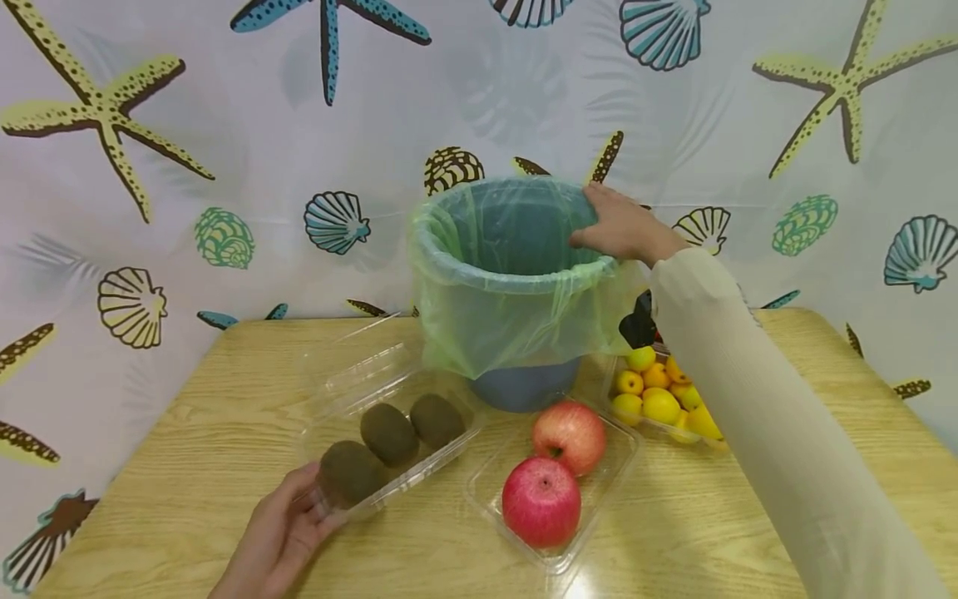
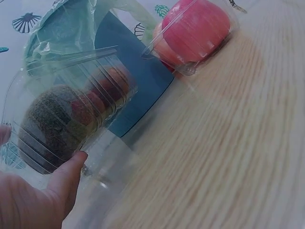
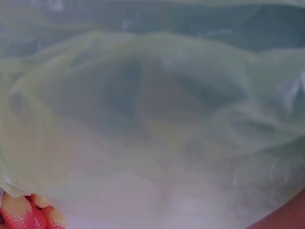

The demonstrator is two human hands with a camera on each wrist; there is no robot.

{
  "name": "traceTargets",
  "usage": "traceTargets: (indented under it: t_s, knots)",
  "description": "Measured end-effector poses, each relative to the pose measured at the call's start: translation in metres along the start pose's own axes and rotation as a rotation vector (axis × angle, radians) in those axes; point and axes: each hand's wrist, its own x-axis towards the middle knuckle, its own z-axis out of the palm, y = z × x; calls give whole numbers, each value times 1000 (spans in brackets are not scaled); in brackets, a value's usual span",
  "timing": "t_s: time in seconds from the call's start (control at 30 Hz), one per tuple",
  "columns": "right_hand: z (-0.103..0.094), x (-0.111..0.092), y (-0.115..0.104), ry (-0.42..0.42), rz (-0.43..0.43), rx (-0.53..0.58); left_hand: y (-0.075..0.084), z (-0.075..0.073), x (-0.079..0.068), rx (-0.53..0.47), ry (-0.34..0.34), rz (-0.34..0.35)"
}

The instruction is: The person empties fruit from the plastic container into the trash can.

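My left hand (image 1: 280, 524) holds the near left corner of a clear plastic clamshell box (image 1: 412, 478), its thumb against the side in the left wrist view. Inside lie three brown kiwis (image 1: 389, 434), and the hinged lid (image 1: 367, 366) stands raised behind them. Across the table, my right hand (image 1: 629, 225) rests over the right rim of a blue bin (image 1: 524, 387), its thumb reaching over the opening. A thin green bag (image 1: 494, 329) lines the bin and folds down over the outside. Most of the right hand is out of the right wrist view.
Two red apples (image 1: 542, 503) sit in a clear tray (image 1: 486, 499) in front of the bin. Small yellow and orange fruits (image 1: 662, 405) fill another tray under the right forearm. Red and yellow fruits (image 3: 19, 212) show behind. A patterned curtain (image 1: 262, 166) hangs behind the wooden table (image 1: 187, 466).
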Motion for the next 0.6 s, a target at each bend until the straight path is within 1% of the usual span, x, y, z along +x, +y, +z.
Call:
traceTargets:
  t_s: [0.2, 0.27, 0.37, 0.47, 0.53, 0.6]
  knots:
    - [-1, -1, -1, 1, 6, 19, 6, -8, -3, -74, -32, 31]
    - [-1, -1, -1, 0, 8, 20, 9, -10, -5, -114, -54, 36]
    - [-1, -1, -2, 0, 8, 16, 15, -11, -5, -145, -60, 34]
    - [-1, -1, -2, -2, 5, 12, 22, -10, -3, -119, -21, 33]
    - [-1, -1, -2, -2, 4, 11, 29, -9, 0, -91, 19, 34]
    - [0, -1, -2, 1, 4, 14, 36, -7, 5, -88, 47, 40]
